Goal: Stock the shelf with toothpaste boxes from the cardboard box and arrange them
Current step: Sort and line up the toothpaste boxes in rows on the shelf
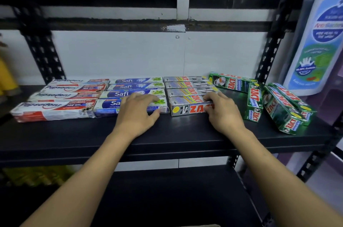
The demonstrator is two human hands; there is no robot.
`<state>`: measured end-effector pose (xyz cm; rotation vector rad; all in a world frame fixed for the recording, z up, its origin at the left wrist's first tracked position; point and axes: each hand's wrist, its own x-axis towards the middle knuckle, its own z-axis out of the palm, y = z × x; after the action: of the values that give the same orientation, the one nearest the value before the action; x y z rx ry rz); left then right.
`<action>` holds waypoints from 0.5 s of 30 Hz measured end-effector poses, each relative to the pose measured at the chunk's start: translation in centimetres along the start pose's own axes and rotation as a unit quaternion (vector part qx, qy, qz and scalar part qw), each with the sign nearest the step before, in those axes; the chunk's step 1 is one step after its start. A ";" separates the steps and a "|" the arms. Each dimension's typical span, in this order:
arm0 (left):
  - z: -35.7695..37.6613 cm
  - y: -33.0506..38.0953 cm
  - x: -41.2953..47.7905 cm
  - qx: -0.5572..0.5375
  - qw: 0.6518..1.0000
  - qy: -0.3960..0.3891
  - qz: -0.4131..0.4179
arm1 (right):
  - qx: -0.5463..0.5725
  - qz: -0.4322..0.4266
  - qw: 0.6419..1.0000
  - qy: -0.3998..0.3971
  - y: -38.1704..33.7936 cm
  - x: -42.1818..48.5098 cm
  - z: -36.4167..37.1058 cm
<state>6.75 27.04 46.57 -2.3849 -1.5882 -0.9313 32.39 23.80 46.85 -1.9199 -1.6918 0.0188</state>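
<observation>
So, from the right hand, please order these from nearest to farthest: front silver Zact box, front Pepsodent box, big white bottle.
From the right hand:
1. Front silver Zact box, touching the hand.
2. Big white bottle, far right.
3. Front Pepsodent box, far left.

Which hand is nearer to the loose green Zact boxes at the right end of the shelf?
Right. The right hand rests on the front silver Zact box, just left of the green Zact boxes. The left hand lies on the front Safi box, farther away.
</observation>
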 end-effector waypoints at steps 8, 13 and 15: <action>0.2 -0.3 0.0 0.008 1.000 -0.011 0.023 | -0.012 -0.018 1.000 0.019 0.2 0.2 0.3; 0.2 -0.4 -0.1 0.016 0.999 -0.004 0.029 | -0.012 -0.022 0.999 0.030 0.3 0.3 0.4; 0.3 -0.4 -0.1 0.019 0.999 -0.004 0.030 | -0.014 -0.020 0.999 0.030 0.3 0.3 0.5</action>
<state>6.43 27.23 46.18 -2.3996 -1.5136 -0.8748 32.53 24.28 46.46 -1.8865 -1.6988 -0.0786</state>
